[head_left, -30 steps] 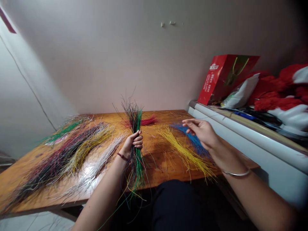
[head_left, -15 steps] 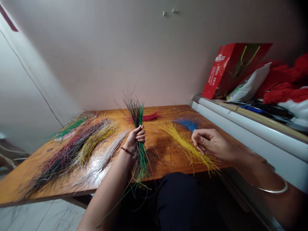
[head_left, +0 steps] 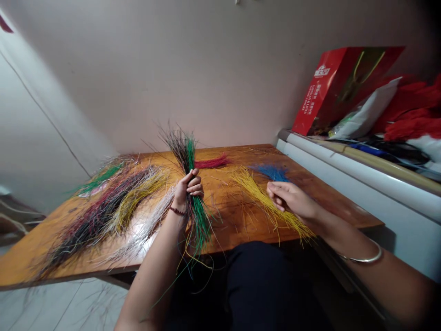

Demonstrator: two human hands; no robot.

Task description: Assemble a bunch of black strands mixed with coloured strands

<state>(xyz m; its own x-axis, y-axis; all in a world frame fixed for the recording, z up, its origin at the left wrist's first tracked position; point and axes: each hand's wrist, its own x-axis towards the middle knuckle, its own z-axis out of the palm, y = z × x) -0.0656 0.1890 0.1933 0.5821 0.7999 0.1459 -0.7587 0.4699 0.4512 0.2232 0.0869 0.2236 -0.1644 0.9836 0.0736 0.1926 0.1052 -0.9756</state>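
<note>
My left hand point(head_left: 189, 189) is shut around the middle of a thick bundle of thin wires point(head_left: 197, 220), mostly green and black, with loose ends splaying above and below my fist. My right hand point(head_left: 287, 200) hovers with curled fingers over a spread of yellow wires point(head_left: 257, 195), and nothing shows in its fingers. Beyond it lie blue wires point(head_left: 272, 173). Red wires point(head_left: 211, 162) sit behind the bundle. To the left lie long swathes of black-red point(head_left: 96, 223), yellow point(head_left: 138, 200), white point(head_left: 148, 230) and green wires point(head_left: 99, 179).
All the wires lie on an orange wooden table point(head_left: 330, 197) against a pale wall point(head_left: 206, 69). To the right, a white appliance top point(head_left: 379, 193) carries a red paper bag point(head_left: 344, 87), a white plastic bag point(head_left: 365, 108) and red cloth point(head_left: 413, 110).
The bundle's top now leans further left. My right hand has curled and moved left from its spread pose of a second ago. The whole view has shifted slightly.
</note>
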